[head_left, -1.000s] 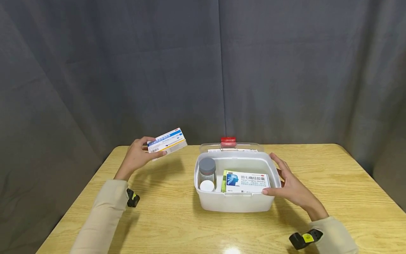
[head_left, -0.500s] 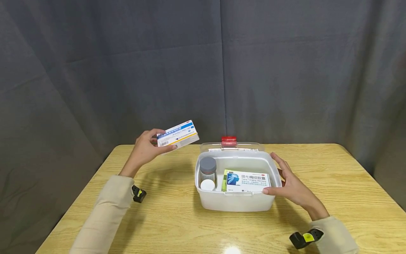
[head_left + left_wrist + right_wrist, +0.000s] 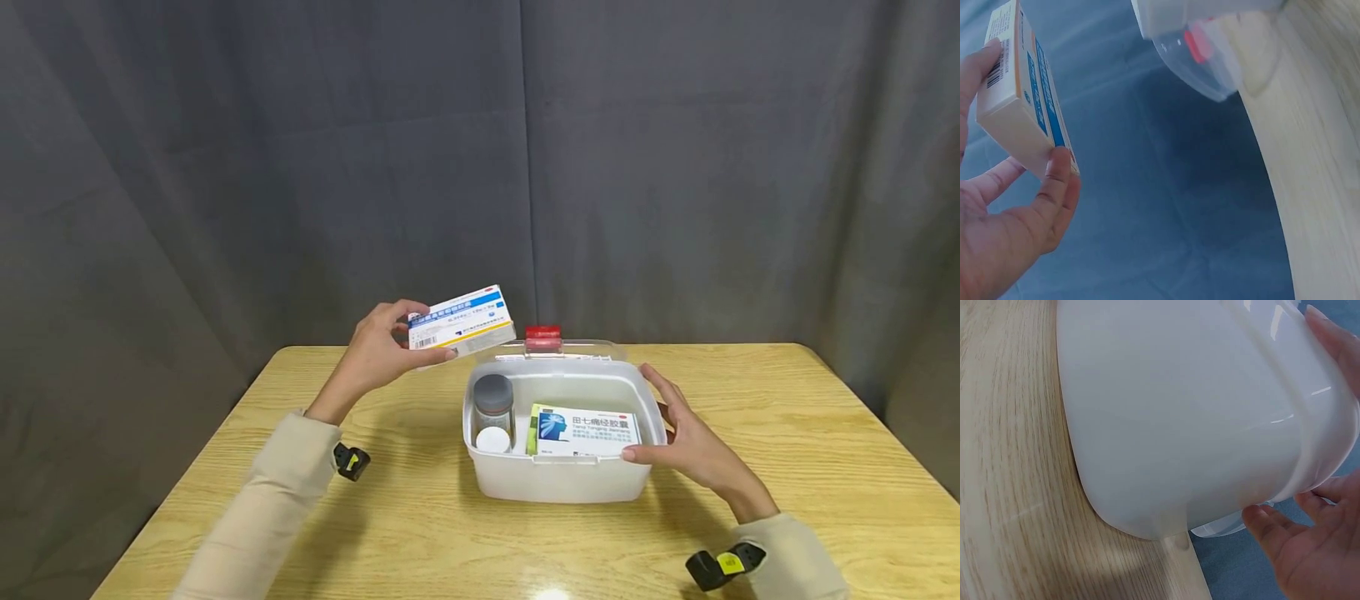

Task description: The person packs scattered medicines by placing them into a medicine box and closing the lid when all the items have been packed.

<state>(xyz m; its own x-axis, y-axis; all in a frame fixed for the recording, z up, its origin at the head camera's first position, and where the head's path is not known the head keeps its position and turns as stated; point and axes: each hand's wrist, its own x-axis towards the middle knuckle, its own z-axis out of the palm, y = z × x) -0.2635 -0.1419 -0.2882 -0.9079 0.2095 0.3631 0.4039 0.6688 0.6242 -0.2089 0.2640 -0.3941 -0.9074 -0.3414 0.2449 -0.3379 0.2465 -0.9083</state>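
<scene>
My left hand [image 3: 377,352] holds a white medicine box [image 3: 461,321] with blue and yellow stripes, thumb on one side and fingers on the other. The box is tilted, in the air just left of and above a white plastic storage box [image 3: 558,482]. In the left wrist view, fingertips [image 3: 1057,164] press the medicine box's edge. My right hand [image 3: 686,442] grips the right end of the storage box, thumb at the front rim and fingers round the end. Inside stand a grey-capped bottle [image 3: 493,393], a white cap [image 3: 492,440], and a white medicine box [image 3: 592,432] over a green one [image 3: 533,429].
Behind the storage box, its clear lid [image 3: 592,350] hangs back with a red latch [image 3: 543,333]. The wooden table [image 3: 787,433] extends to both sides, and a dark grey curtain [image 3: 375,167] hangs behind it.
The left hand has carried the medicine box rightward, rising slightly at first, towards the storage box. The right hand has stayed at the storage box's right end.
</scene>
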